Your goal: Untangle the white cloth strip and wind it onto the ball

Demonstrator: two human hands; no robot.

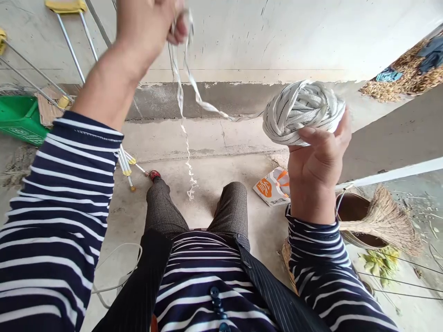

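Observation:
My right hand (316, 157) grips a ball of white woven strap (304, 110) with thin dark lines, thumb in front and the other fingers mostly hidden behind it. From the ball a loose length of strap (207, 106) sags leftward and rises to my left hand (148, 27), raised at the top edge of the view. That hand is closed on the strap, its fingers partly cut off by the frame. Below it dangles a strap end (188, 161), twisted and frayed at the tip above the floor.
Crutches (71, 46) with yellow pads lean at the left by a green bin (20, 117). A printed orange-and-white packet (273, 186) lies on the floor. At right are a straw broom (387, 221), a round container (353, 207) and a wall edge (398, 129). A white cable (117, 246) loops at left.

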